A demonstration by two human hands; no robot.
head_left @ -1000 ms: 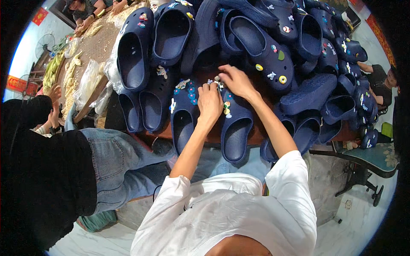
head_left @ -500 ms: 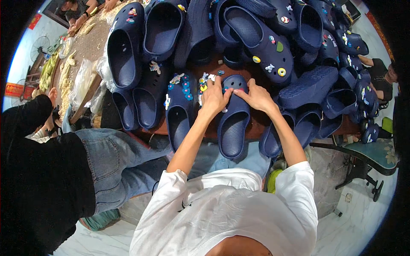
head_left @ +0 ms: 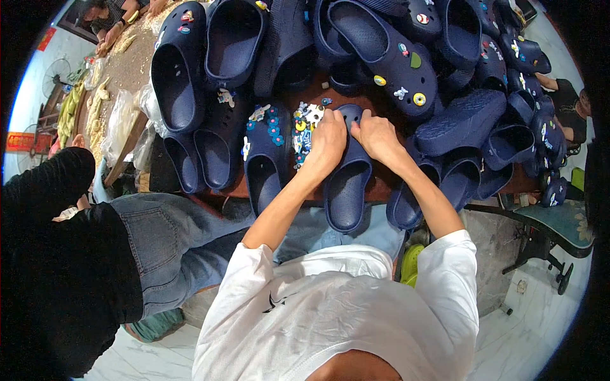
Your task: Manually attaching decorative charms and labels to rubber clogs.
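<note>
At the left, a clear plastic bag (head_left: 121, 127) lay crumpled by the wooden edge of a brown surface (head_left: 143, 54) strewn with pale kernels (head_left: 96, 126); I could not tell what the bag held. On my own reddish-brown table (head_left: 379, 178), glossy little charms (head_left: 304, 130) in white, yellow and blue made a loose heap. The piled clogs (head_left: 236, 44) were smooth moulded navy, round-toed, some with holes; one tipped clog (head_left: 460, 124) showed a ridged sole. The clog in front of me (head_left: 347, 200) pointed its toe away, its heel jutting past the table's near edge. My left hand (head_left: 328, 140) and right hand (head_left: 376, 136) sat on either side of that toe, fingers bent down onto it, ahead of the foot opening. Whether I was pinching or only pressing, I could not tell. The heap lay just left of my left hand, between it and a flower-trimmed clog (head_left: 262, 145).
</note>
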